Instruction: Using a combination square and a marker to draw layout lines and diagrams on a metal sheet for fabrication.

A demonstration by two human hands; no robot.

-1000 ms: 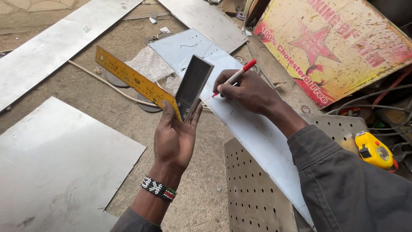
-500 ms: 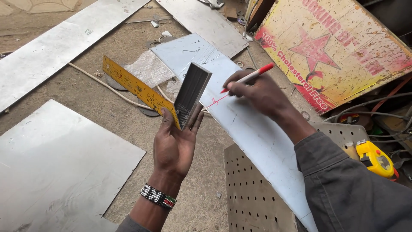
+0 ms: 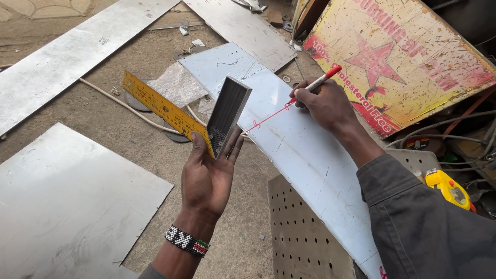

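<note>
My left hand (image 3: 209,173) holds a try square: its dark metal stock (image 3: 228,114) stands up from my fingers and its yellow ruler blade (image 3: 163,108) points up and left. The stock rests against the left edge of a long pale metal sheet (image 3: 305,165). My right hand (image 3: 323,103) grips a red marker (image 3: 321,81) with its tip on the sheet. A thin red line (image 3: 268,120) runs across the sheet from the square to the marker tip.
Metal sheets lie on the dirt floor: a large one (image 3: 67,201) at lower left, long strips (image 3: 72,57) at upper left. A perforated panel (image 3: 305,237) lies under the sheet. A yellow tape measure (image 3: 450,188) sits at right, below a red-and-yellow painted board (image 3: 408,57).
My right hand has drawn the marker up and right across the sheet, and the red line has grown longer. My left hand keeps the square against the sheet's edge.
</note>
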